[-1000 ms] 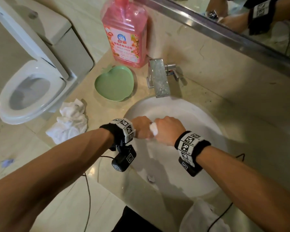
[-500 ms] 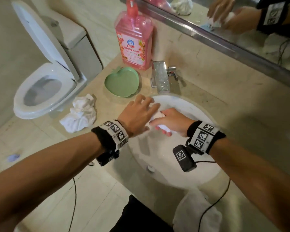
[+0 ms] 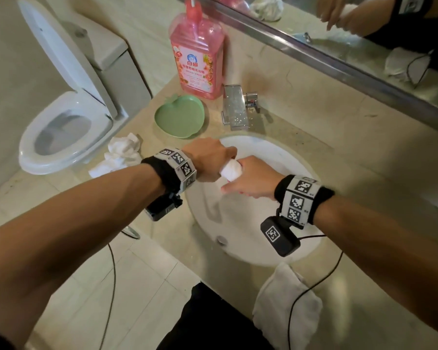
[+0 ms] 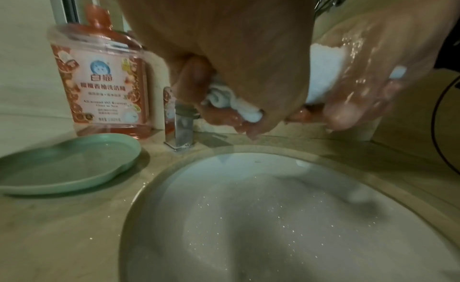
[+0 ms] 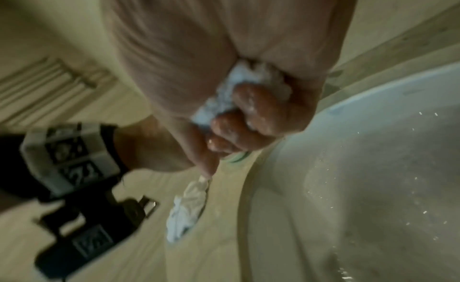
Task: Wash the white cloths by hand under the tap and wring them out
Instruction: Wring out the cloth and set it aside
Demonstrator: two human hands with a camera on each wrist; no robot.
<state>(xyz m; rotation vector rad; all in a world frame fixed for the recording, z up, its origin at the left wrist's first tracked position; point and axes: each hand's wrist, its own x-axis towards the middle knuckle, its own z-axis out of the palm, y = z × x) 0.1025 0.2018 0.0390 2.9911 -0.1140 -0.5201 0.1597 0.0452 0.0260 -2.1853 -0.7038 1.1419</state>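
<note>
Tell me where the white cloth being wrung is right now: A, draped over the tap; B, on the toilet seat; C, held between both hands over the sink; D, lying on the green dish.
C: the white cloth is twisted between the left hand and the right hand, above the sink.

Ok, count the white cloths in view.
3. One cloth in the hands over the sink; one crumpled cloth on the counter's left; one folded cloth at the near edge. Mirror reflections excluded.

Tap [image 3: 234,109] shiny metal; basin [image 3: 283,157] glossy white; cloth [image 3: 231,170] wet, soft terry.
</note>
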